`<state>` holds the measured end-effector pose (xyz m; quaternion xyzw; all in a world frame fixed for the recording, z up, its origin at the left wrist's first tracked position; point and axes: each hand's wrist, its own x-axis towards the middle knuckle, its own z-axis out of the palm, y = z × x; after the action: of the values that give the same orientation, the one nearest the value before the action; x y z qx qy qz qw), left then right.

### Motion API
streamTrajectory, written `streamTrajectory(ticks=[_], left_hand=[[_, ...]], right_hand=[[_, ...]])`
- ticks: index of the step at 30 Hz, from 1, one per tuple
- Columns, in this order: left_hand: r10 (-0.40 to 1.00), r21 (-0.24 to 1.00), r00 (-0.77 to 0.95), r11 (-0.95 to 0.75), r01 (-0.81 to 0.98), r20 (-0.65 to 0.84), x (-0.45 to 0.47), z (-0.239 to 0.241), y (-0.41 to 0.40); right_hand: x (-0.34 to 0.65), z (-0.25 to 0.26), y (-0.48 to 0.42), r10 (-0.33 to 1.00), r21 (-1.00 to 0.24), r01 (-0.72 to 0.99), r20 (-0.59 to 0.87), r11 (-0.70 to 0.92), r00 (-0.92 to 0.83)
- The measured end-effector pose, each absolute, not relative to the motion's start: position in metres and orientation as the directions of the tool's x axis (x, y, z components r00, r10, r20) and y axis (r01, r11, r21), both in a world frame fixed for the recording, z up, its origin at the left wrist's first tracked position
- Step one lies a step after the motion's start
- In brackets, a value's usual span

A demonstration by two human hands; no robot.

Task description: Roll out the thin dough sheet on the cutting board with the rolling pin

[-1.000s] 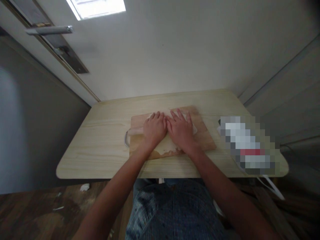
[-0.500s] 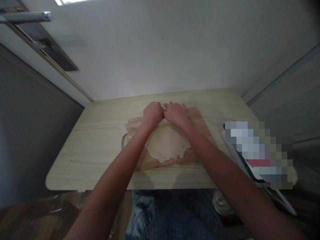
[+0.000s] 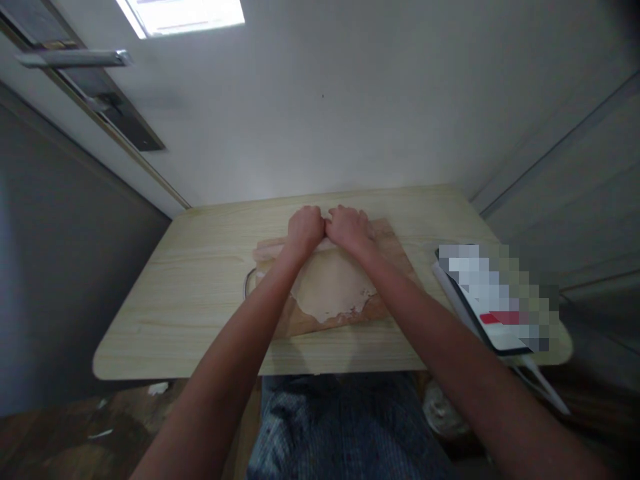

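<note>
A flat sheet of pale dough (image 3: 333,288) lies on a wooden cutting board (image 3: 400,257) on a light wooden table (image 3: 200,293). A wooden rolling pin (image 3: 267,251) lies across the board's far side. My left hand (image 3: 303,228) and my right hand (image 3: 349,228) rest side by side on top of the pin, fingers curled over it, at the far edge of the dough. The middle of the pin is hidden under my hands.
A tablet or phone with a blurred screen (image 3: 493,293) lies at the table's right edge, a white cable (image 3: 543,383) trailing off it. A white wall rises behind the table; a door with a metal handle (image 3: 75,59) is at upper left. Wooden floor shows below.
My hands pushed the rolling pin from the near middle of the board to its far side, uncovering the flattened dough. Since half a second ago they have barely moved.
</note>
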<state>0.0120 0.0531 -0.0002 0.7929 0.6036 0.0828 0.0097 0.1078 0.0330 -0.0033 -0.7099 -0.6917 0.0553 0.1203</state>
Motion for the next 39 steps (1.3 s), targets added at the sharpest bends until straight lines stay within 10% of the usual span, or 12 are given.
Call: streamTrajectory(ticks=[26,39], left_hand=[[0.819,-0.047,0.490,-0.500,0.865,0.300,-0.019,-0.025,-0.121],[0.886,0.010,0.385,-0.401,0.916,0.258,-0.007,-0.013,-0.061]], right_hand=[[0.116,-0.025,-0.140,0.913,-0.335,0.904,0.388,0.265,-0.123],[0.115,-0.025,-0.080,0.927,-0.275,0.939,0.362,0.208,-0.100]])
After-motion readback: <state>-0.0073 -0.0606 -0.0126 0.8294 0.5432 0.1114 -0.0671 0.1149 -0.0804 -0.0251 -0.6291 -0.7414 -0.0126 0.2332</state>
